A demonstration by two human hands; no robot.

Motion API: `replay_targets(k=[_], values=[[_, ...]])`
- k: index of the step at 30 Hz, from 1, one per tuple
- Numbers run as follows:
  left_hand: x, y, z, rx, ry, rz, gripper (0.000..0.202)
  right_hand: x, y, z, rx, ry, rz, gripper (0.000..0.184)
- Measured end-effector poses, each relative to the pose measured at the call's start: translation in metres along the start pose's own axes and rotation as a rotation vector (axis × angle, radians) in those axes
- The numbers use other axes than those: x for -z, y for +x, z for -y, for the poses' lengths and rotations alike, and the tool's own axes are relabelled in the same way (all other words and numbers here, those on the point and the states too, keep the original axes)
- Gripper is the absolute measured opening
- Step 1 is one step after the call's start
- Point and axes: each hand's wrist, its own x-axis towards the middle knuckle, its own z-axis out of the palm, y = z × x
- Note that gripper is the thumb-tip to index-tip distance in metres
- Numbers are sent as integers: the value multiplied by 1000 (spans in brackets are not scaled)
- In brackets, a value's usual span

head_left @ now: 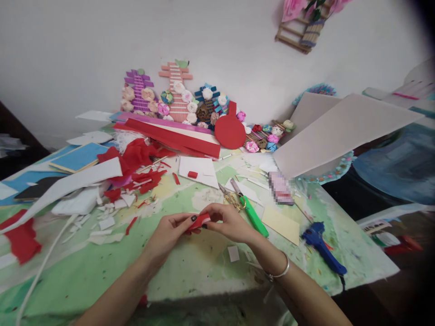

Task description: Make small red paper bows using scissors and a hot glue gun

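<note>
Between my two hands is a small red piece [201,220] with a pale patch, perhaps paper or cloth; the fingers cover much of it. My left hand [173,228] pinches its left end. The fingertips of my right hand [226,221] close on its other end, and a bracelet circles that wrist. Just beyond the right hand lie gold-handled scissors [234,199] and a green-handled cutter [253,215]. Farther back, a white board [200,168] carries a small red block [192,174].
A blue glue gun [324,249] rests at the right, near a cream card [281,224] and a phone [281,188]. Red scraps [146,179] and white offcuts [107,222] litter the left. Along the wall stand flower-decorated stick crafts [175,97] and a red paddle shape [230,131]. A white cord [44,262] crosses the front left.
</note>
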Motion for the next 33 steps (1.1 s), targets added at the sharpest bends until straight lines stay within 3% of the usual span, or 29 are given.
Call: replay_targets(k=[5,10,14,28,33], values=[[-4,-1,1,-199,295,-4,44,1,0,-4,-28,-35,-30,17],[-4,-2,5,-354,473,-80,19,1,-1,-6,-44,-40,-9,15],[-4,0,5,-366,530,-73,16,1,-2,-6,-48,-66,-11,14],[0,24,-16,-520,1009,190,17,6,2,-10,-9,-236,-95,18],[0,36,-14,-590,1162,225,16,7,10,-20,-11,-324,-136,17]])
